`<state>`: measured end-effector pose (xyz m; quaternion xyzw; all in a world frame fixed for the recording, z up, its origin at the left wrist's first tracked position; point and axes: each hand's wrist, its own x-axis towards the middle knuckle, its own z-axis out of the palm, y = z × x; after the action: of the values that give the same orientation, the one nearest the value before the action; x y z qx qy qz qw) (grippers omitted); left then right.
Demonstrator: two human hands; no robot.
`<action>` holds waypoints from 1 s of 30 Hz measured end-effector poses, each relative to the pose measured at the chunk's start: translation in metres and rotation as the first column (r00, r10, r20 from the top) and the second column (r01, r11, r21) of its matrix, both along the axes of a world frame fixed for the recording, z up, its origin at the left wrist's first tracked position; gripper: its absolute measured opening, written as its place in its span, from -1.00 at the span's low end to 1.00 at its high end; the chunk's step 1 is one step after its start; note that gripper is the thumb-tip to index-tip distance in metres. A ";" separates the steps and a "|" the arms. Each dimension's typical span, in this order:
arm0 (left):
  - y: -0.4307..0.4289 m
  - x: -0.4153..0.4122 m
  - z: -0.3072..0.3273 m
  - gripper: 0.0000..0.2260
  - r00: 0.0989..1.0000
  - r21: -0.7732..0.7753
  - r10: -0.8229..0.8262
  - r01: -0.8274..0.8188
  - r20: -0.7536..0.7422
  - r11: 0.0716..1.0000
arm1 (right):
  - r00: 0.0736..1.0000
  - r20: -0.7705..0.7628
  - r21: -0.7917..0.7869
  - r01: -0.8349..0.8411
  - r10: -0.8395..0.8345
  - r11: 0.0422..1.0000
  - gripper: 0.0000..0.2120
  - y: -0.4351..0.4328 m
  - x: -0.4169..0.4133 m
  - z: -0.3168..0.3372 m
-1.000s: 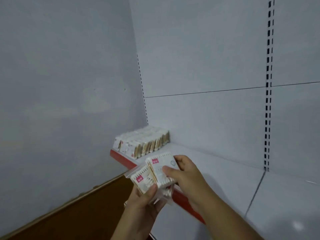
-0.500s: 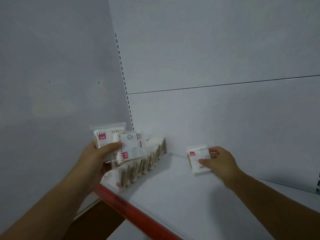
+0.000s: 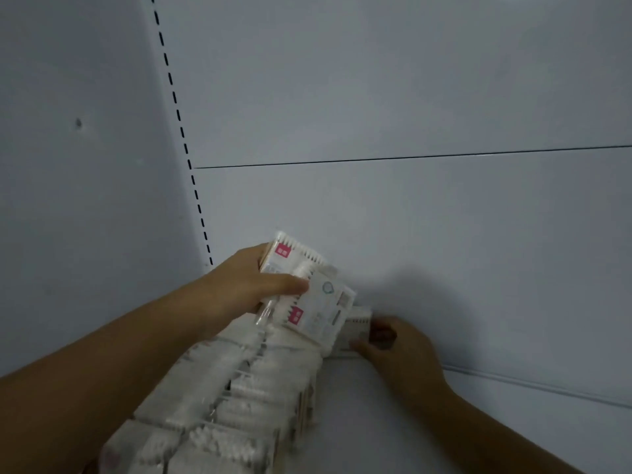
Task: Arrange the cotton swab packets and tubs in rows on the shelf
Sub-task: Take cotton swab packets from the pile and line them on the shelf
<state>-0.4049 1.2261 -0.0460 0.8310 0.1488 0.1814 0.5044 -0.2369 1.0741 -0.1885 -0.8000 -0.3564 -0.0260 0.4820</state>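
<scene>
- At the shelf's [image 3: 376, 425] back-left corner: rows of packets [image 3: 239, 388] stand packed tight, running from the near edge to the back wall [image 3: 376, 217].
- right hand [image 3: 393, 347] pinches a single packet [image 3: 355, 325] btwn thumb & fingers, as far as the blur shows. It's at the back edge, touching or just beside the far row's right end; can't tell which.
- left hand [image 3: 239, 292] grips a fanned stack of spare packets [image 3: 307, 295], thumb across the top one, just above the far end of the rows.
- Risk: spares look slick & uneven. If the thumb slackens, one prob slides out & lands on the rows.
- Risk: single packet is thin w/ nothing on its right. Let go too soon & it likely tips flat or leans out of line.
- Risk: left forearm hangs low over the near rows; a dip could shove them askew.
- Vs 0.5 s ago: single packet was held well right of the rows along the back edge, now it's in at the row end. Left hand w/ spares has gone from the rows' near part to the far end. Shelf's red front lip is no longer in view.
</scene>
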 end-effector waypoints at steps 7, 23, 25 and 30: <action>0.008 0.037 0.006 -0.74 0.986 0.043 -0.141 0.145 -0.085 0.989 | 0.987 0.138 0.229 -0.109 0.079 0.967 -0.85 -0.025 -0.002 0.076; -0.030 0.071 0.006 -0.74 0.987 -0.354 -0.145 0.111 -0.072 0.929 | 0.985 0.174 -0.168 0.033 -0.003 0.985 -0.65 -0.128 0.049 0.170; -0.043 0.077 0.003 -0.79 0.998 -0.240 -0.064 0.061 -0.006 0.969 | 0.974 0.218 -0.242 0.108 -0.055 0.964 -0.69 -0.133 0.056 0.168; -0.077 0.085 -0.005 -0.82 0.976 -0.022 0.192 -0.191 0.099 0.981 | 0.975 0.205 -0.296 0.150 -0.090 0.943 -0.70 -0.142 0.070 0.164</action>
<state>-0.3199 1.1495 -0.0512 0.7995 0.2036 0.2699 0.4966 -0.1669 0.9322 -0.0249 -0.8798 -0.3504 -0.0748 0.3124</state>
